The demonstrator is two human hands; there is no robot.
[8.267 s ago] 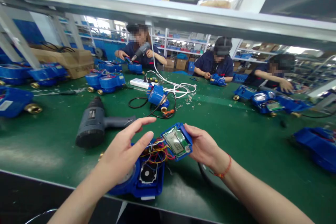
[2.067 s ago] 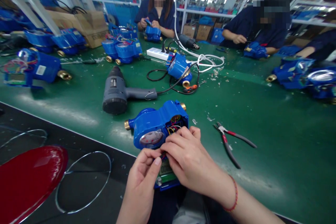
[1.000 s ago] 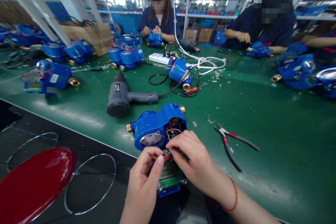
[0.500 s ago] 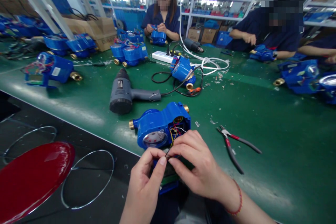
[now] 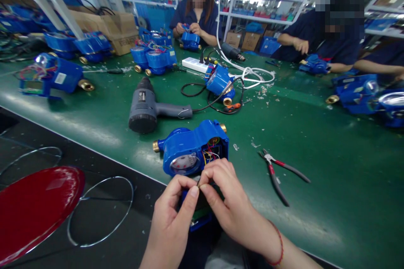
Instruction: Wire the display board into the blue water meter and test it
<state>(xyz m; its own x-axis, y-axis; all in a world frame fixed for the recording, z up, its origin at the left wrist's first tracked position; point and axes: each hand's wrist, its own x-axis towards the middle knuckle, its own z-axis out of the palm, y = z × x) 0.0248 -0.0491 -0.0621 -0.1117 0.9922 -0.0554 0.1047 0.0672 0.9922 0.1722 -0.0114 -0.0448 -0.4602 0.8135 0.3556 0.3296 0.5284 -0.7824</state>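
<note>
A blue water meter point(image 5: 189, 143) with brass pipe ends lies at the table's front edge, its side housing open on coloured wires point(image 5: 212, 153). Just in front of it, my left hand point(image 5: 176, 206) pinches a thin dark wire between thumb and forefinger. My right hand point(image 5: 225, 193) meets it there, thumb and fingertips closed on the same wire. Beneath both hands is a blue cover with a green circuit board point(image 5: 202, 214), partly hidden by the fingers. The wire's ends are too small to make out.
A grey heat gun point(image 5: 143, 107) lies behind the meter, and red-handled cutting pliers point(image 5: 276, 172) to the right. Another meter point(image 5: 219, 82) rests among cables near a white power strip point(image 5: 195, 65). Co-workers point(image 5: 197, 21) sit across the table. A red stool point(image 5: 41, 210) stands at left.
My right hand's fingers have drawn in closer to the left fingertips at the wire. The view has shifted slightly; the meter and tools stay where they lay.
</note>
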